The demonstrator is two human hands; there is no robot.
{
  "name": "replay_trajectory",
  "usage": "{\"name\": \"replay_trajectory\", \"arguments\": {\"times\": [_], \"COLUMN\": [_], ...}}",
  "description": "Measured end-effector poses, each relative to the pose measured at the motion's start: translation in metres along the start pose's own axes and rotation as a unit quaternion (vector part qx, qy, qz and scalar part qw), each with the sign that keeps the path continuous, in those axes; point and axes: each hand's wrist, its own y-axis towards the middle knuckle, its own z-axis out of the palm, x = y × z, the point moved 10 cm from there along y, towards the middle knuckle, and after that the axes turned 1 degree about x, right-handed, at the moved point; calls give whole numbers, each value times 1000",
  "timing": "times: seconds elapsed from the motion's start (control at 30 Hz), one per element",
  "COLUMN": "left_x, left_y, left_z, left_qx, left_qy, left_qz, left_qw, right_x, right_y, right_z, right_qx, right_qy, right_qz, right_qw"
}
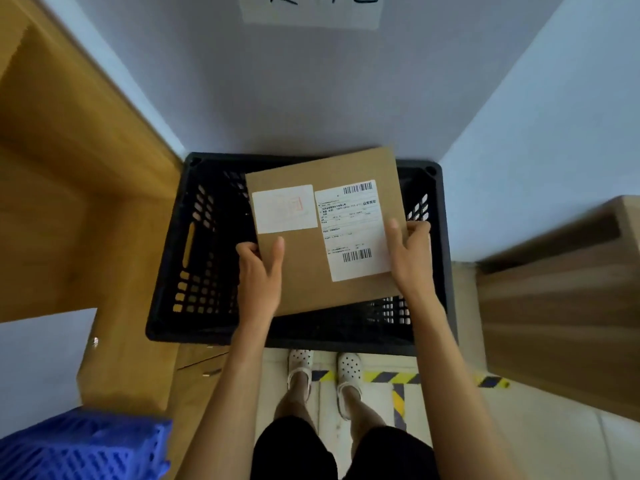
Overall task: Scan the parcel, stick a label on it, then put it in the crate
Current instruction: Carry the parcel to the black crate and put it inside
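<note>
Both forearms reach out from the bottom of the view, and between them the parcel (311,271), a flat brown cardboard piece, is held level right above the open black crate (180,244), tilted slightly anticlockwise. Left hand (259,278) grips the near left edge, thumb lying flat on top, the other fingers curled under and out of sight. Right hand (410,258) clamps the right edge, thumb pressed down at the margin of the shipping label (353,230), fingers (420,228) wrapped over the side. That white label with barcodes top and bottom sits on the right half of the parcel; just beside it on the left is a smaller white label (284,208) with a faint red stamp. Whether the parcel touches the crate's rim, I cannot tell. Crate stands on the floor against a pale wall, wooden furniture (69,188) close on its left, another wooden piece (561,292) on its right. Down below, white perforated shoes (349,370) stand near yellow-and-black floor tape (394,377), and a blue plastic crate (86,445) fills the lower left corner.
</note>
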Motion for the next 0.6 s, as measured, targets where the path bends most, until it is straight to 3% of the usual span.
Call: {"name": "replay_trajectory", "arguments": {"times": [0.27,0.6], "left_x": [39,83], "left_y": [26,70], "left_z": [29,68], "left_qx": [87,177], "left_qy": [57,116], "left_qz": [-31,-78], "left_qw": [994,974], "right_x": [-39,-107], "right_y": [-7,13], "right_z": [7,54], "right_qx": [-82,-33], "right_qy": [-10,-26], "right_qz": [45,159], "right_qw": [996,986]}}
